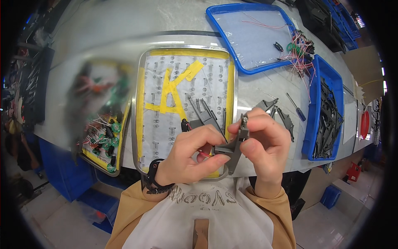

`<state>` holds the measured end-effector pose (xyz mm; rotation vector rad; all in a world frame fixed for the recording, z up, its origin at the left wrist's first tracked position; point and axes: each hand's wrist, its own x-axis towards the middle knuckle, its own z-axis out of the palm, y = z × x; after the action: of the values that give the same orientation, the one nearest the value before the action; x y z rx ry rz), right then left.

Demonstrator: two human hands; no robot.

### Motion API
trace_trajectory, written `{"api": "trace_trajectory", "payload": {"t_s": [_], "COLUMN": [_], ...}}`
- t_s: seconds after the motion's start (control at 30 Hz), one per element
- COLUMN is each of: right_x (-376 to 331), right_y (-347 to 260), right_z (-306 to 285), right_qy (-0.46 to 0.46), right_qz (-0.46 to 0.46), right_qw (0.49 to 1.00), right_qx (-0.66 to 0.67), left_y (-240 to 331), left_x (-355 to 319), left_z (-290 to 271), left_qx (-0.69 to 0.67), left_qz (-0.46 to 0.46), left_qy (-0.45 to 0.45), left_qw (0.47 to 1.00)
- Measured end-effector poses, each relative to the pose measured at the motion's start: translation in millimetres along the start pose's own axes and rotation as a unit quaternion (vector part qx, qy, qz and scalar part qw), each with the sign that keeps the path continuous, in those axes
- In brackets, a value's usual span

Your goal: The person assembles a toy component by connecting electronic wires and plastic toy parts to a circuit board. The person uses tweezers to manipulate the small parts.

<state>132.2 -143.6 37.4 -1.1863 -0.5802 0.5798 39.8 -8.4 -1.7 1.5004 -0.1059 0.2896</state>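
Above the near edge of a metal tray [236, 83], both hands hold one dark grey plastic bracket [235, 154]. My left hand [186, 155] pinches its left side between thumb and fingers. A thin red wire [204, 154] shows between those fingers; a small black part [185, 125] with a red lead is just beyond them. My right hand [269, 145] is closed around the bracket's upright end. Behind the hands, another dark grey plastic piece [202, 113] with long prongs lies on the tray. The fingers hide where wire and bracket meet.
At left, a tray of green circuit boards [105, 142] with wires is partly covered by a blurred shape [97, 89]. A blue tray [244, 66] and tangled wires [302, 52] lie far right. Nearer are a screwdriver [299, 113], loose grey parts [285, 120] and a blue bin [309, 143].
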Motion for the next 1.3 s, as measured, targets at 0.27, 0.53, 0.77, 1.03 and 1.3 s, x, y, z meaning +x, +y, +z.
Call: {"api": "trace_trajectory", "payload": {"t_s": [0.27, 0.53, 0.77, 1.03, 1.3], "right_x": [-5.8, -8.3, -10.6, -7.9, 0.2], "right_y": [4.3, 16.6, 6.3, 5.4, 18.2], "right_z": [2.2, 4.3, 11.8, 5.7, 0.7], "right_qy": [0.054, 0.057, 0.035, -0.011, -0.012], "right_qz": [-0.129, -0.215, -0.269, -0.138, -0.029], "right_qw": [0.966, 0.958, 0.925, 0.968, 0.991], "right_qx": [-0.217, -0.181, -0.266, -0.208, -0.127], "left_y": [9.0, -0.4, 2.1, 4.0, 6.8], "left_x": [4.2, 6.8, 6.0, 6.3, -0.3], "left_z": [10.2, 10.5, 10.9, 8.9, 2.7], "left_qx": [0.124, 0.122, 0.040, 0.155, -0.055], "left_qz": [0.040, 0.087, 0.070, 0.086, -0.133], "left_qy": [0.013, 0.005, 0.004, 0.041, 0.157], "left_qw": [0.991, 0.989, 0.997, 0.983, 0.977]}}
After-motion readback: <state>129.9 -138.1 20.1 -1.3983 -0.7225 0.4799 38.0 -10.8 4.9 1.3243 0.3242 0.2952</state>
